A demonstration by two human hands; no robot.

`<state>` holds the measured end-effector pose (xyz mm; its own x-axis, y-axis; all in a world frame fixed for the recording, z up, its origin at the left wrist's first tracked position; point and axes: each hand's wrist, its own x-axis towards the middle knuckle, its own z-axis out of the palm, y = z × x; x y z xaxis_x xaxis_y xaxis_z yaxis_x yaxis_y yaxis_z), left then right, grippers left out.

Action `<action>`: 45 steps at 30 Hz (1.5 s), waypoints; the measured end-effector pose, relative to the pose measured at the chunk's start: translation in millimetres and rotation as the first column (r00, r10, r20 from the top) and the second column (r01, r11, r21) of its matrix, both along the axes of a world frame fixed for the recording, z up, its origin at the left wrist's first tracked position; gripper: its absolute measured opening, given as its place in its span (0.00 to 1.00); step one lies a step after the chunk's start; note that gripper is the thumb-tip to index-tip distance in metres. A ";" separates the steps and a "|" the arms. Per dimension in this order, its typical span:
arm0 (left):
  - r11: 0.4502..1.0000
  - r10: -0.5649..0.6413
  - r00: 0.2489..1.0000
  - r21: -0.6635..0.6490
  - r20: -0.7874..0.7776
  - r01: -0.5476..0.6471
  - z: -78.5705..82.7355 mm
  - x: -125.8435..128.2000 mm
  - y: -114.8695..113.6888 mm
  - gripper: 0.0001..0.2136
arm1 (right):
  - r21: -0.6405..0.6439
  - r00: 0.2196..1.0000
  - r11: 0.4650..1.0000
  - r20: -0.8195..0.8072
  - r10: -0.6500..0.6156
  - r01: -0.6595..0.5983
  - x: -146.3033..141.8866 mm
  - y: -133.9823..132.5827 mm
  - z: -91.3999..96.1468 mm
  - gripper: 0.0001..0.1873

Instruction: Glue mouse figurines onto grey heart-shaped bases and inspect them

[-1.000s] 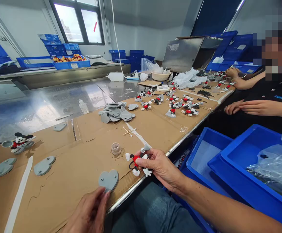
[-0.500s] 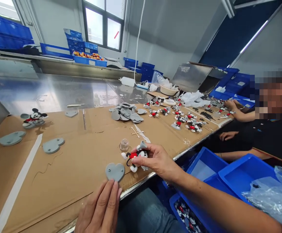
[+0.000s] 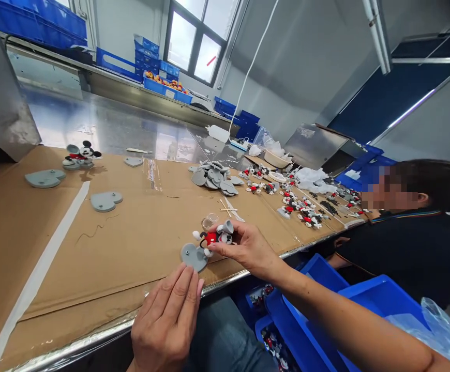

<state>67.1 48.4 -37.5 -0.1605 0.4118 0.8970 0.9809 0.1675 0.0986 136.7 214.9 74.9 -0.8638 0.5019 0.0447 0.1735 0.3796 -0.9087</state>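
Note:
My right hand point(image 3: 250, 248) pinches a Mickey Mouse figurine point(image 3: 211, 238), tilted on its side, with a grey cup-shaped piece near its head. Just beneath the figurine's white feet is a grey heart-shaped base point(image 3: 190, 254) with small pegs. The fingers of my left hand point(image 3: 168, 307) are together at the base's near edge, gripping it; the thumb is mostly hidden. One foot overlaps the base in view, and I cannot tell whether they touch. A small clear round cup point(image 3: 210, 221) stands right behind the figurine.
More heart bases lie left point(image 3: 106, 201) and in a pile point(image 3: 215, 175). A figurine on a base point(image 3: 81, 155) stands far left. Several loose figurines point(image 3: 300, 206) spread to the right. Cotton swabs point(image 3: 227, 207) lie mid-table. Blue bins point(image 3: 384, 297) stand below; a co-worker point(image 3: 415, 248) sits right.
My right hand has brought the figurine lower and over to the base, its feet now overlapping the base's edge. The view has tilted and turned; the co-worker's head has leaned in.

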 end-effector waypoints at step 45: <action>0.896 0.223 0.881 -0.445 0.418 -0.016 27.0 -38.9 14.8 0.26 | -0.311 0.954 0.932 -0.169 -0.248 0.187 33.2 1.4 18.2 0.17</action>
